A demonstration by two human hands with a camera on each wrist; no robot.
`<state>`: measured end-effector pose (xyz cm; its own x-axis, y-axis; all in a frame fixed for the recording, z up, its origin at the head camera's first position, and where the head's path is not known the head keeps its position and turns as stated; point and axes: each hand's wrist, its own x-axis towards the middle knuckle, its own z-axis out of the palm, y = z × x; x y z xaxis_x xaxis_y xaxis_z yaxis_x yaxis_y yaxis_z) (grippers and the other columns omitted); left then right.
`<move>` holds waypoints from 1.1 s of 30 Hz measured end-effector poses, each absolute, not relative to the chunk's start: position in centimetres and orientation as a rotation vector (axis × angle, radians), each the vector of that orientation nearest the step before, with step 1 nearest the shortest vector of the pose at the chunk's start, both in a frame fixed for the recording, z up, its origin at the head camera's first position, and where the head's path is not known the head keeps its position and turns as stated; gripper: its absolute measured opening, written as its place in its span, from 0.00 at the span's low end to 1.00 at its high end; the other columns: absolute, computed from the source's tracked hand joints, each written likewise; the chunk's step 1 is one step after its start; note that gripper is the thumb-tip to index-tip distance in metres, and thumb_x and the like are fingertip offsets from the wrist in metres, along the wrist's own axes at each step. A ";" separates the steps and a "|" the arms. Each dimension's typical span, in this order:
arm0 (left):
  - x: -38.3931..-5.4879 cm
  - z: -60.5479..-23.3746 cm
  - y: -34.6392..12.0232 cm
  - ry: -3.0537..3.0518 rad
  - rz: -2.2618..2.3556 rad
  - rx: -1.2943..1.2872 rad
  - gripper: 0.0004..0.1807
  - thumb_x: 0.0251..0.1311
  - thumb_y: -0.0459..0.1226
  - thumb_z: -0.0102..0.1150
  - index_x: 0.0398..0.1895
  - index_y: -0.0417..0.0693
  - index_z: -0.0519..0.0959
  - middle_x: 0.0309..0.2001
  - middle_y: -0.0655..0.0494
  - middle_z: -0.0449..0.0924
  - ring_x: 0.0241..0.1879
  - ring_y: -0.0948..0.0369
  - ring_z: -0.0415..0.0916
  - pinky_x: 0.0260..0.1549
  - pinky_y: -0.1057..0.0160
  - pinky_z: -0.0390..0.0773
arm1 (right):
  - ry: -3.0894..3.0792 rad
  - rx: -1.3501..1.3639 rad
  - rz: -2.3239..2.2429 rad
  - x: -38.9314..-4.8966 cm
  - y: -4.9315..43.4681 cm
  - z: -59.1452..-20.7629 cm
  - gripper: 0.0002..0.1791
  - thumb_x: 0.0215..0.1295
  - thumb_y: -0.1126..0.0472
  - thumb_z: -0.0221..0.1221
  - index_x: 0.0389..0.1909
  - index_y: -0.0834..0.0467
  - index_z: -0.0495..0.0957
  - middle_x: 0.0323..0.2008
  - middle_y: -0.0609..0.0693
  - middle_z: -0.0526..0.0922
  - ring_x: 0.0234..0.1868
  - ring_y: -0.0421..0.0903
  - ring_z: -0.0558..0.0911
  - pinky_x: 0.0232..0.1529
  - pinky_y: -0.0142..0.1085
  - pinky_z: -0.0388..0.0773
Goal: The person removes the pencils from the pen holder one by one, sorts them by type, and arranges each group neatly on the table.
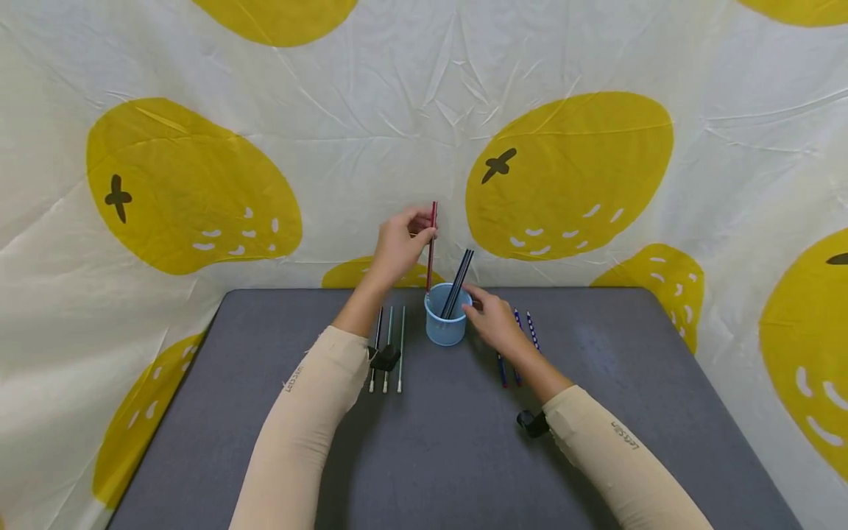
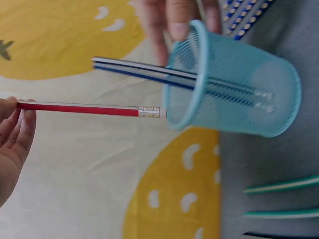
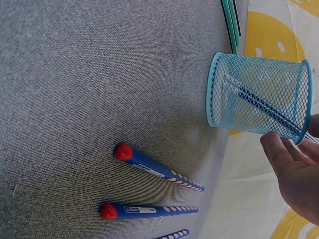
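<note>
My left hand (image 1: 400, 241) pinches a red pencil (image 1: 431, 254) near its upper end, above a light blue mesh pencil cup (image 1: 444, 333). The pencil points down, and in the left wrist view its eraser end (image 2: 150, 111) is at the cup's mouth. Two dark striped pencils (image 2: 144, 74) lean inside the cup, eraser ends at the bottom. At the cup's right side, my right hand (image 1: 492, 318) holds the rim with its fingertips, as the right wrist view also shows. The cup stands upright on the grey table.
Left of the cup, two green pencils (image 1: 401, 350) and a dark one (image 1: 378, 328) lie side by side. Blue pencils (image 3: 159, 172) with dimpled barrels and red ends lie right of it, partly under my right forearm. A lemon-patterned cloth (image 1: 384, 88) hangs behind the table (image 1: 450, 456).
</note>
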<state>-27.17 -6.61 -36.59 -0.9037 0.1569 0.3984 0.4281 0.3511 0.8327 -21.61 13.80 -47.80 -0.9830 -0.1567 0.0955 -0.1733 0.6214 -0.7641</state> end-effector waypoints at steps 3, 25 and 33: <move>-26.8 -35.7 -7.7 -2.323 -1.595 -0.539 0.14 0.68 0.29 0.64 0.54 0.33 0.81 0.42 0.41 0.85 0.41 0.51 0.84 0.47 0.59 0.87 | -2.805 0.287 1.326 -21.6 13.8 -47.9 0.27 0.76 0.61 0.58 0.73 0.60 0.70 0.62 0.65 0.81 0.62 0.60 0.83 0.60 0.53 0.82; -25.2 -38.6 -16.5 -2.444 -1.512 -0.329 0.15 0.69 0.29 0.63 0.56 0.30 0.80 0.43 0.37 0.82 0.40 0.46 0.83 0.40 0.65 0.87 | -2.807 0.272 1.310 -21.6 14.2 -48.2 0.27 0.77 0.61 0.57 0.74 0.59 0.70 0.62 0.65 0.81 0.62 0.60 0.83 0.60 0.53 0.82; -25.0 -42.3 -19.1 -2.507 -1.539 -0.227 0.16 0.68 0.27 0.62 0.57 0.28 0.80 0.43 0.35 0.82 0.38 0.51 0.82 0.37 0.66 0.87 | -2.788 0.283 1.318 -21.6 14.2 -48.3 0.27 0.76 0.60 0.58 0.73 0.59 0.71 0.61 0.65 0.82 0.61 0.60 0.83 0.60 0.53 0.82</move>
